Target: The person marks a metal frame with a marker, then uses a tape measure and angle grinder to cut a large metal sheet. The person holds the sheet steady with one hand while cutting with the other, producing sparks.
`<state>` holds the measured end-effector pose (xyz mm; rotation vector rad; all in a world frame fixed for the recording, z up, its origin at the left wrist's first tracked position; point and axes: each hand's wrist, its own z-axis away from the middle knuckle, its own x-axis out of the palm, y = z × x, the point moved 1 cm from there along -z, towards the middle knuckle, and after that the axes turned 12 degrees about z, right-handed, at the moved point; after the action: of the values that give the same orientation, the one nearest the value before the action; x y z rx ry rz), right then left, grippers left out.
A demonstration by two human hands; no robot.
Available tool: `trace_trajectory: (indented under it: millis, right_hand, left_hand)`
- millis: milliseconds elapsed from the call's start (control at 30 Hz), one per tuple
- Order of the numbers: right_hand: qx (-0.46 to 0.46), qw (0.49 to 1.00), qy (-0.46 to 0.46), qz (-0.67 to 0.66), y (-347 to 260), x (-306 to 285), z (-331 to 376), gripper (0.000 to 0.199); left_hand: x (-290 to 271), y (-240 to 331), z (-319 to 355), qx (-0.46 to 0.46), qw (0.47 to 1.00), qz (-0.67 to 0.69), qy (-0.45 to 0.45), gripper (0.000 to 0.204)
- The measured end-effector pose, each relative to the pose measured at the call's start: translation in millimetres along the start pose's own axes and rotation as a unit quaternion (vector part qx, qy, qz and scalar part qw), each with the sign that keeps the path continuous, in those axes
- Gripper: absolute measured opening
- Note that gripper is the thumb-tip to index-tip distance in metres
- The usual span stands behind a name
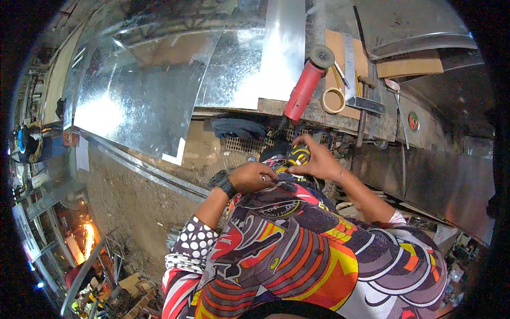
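Note:
My right hand [317,159] is closed around a yellow and black tape measure [298,155], held close in front of my body. Just left of it, my left hand [251,177] has its fingers curled in against the hem of my patterned shirt [297,239]. What those fingers pinch, if anything, is hidden. A dark watch [222,183] sits on my left wrist. Beyond my hands, a red angle grinder [304,91] lies at the bench edge with its disc pointing away from me.
Shiny sheet metal [143,80] covers the bench at left. A tape roll [333,100], a try square [366,105] and a hammer [363,119] lie right of the grinder. Bright sparks [87,236] show at lower left; another person [32,146] is at far left.

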<state>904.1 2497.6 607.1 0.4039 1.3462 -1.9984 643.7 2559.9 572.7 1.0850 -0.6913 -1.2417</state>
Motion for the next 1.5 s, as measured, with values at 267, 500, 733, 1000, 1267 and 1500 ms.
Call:
trace_trajectory:
  millis: [267, 500, 733, 1000, 1267, 1500]
  right_hand:
    - [-0.107, 0.986, -0.114, -0.065, -29, 25, 0, 0.05]
    - [0.008, 0.972, -0.197, -0.131, -43, 28, -11, 0.04]
    - [-0.085, 0.984, -0.154, -0.008, -31, 47, -24, 0.062]
    - [-0.099, 0.989, -0.108, 0.004, -21, 60, -24, 0.064]
    - [0.046, 0.99, -0.103, -0.087, -21, 50, -22, 0.05]
    - [0.059, 0.973, -0.146, -0.168, -34, 34, -50, 0.049]
  left_hand:
    - [-26, -7, 20, 0.006, 0.993, 0.024, -0.112, 0.045]
    - [-17, -11, 26, -0.012, 0.996, -0.082, -0.011, 0.039]
    - [3, -24, 16, 0.05, 0.978, -0.165, 0.118, 0.029]
    - [9, -23, 23, 0.04, 0.996, -0.048, 0.068, 0.027]
    - [28, -12, 11, -0.054, 0.979, -0.008, 0.198, 0.031]
    - [-7, -18, 32, 0.02, 0.984, 0.123, 0.128, 0.028]
